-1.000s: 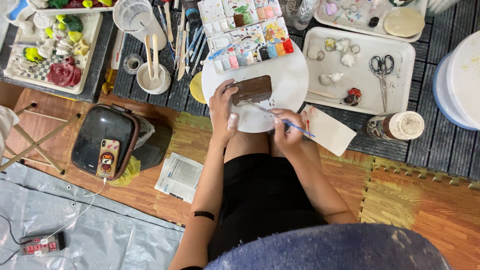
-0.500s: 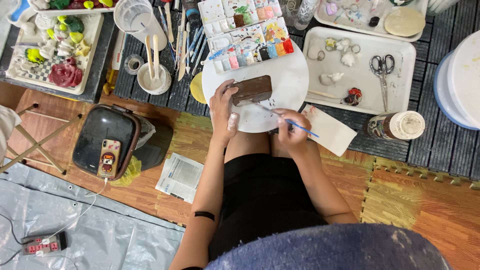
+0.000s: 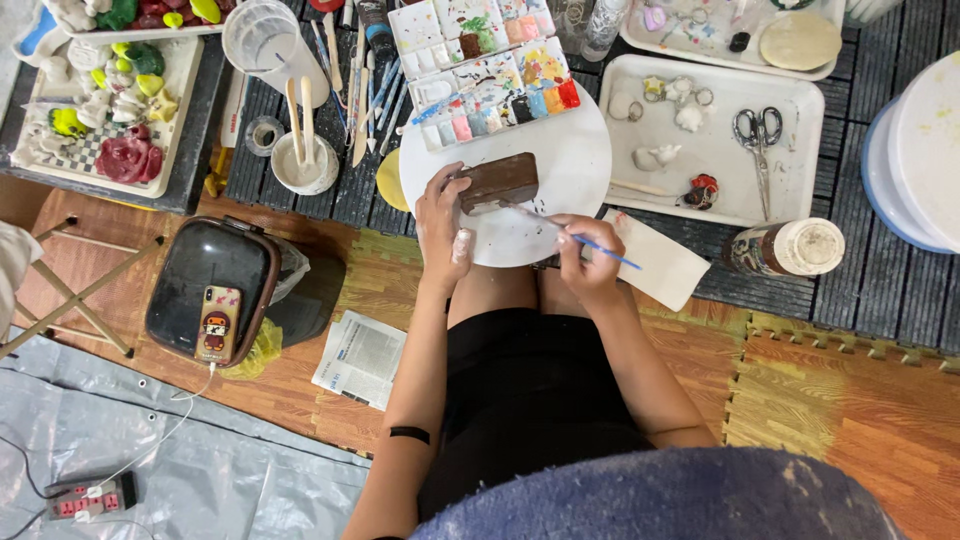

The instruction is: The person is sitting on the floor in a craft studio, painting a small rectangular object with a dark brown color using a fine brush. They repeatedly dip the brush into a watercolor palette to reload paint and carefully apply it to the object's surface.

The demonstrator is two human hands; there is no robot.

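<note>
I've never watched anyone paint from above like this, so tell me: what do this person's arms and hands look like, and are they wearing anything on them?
Both arms are bare, with no sleeves or gloves. A thin black band circles the left arm near the elbow. The left hand has pale smears along its edge. The right hand shows no ring or marking that I can make out.
</note>
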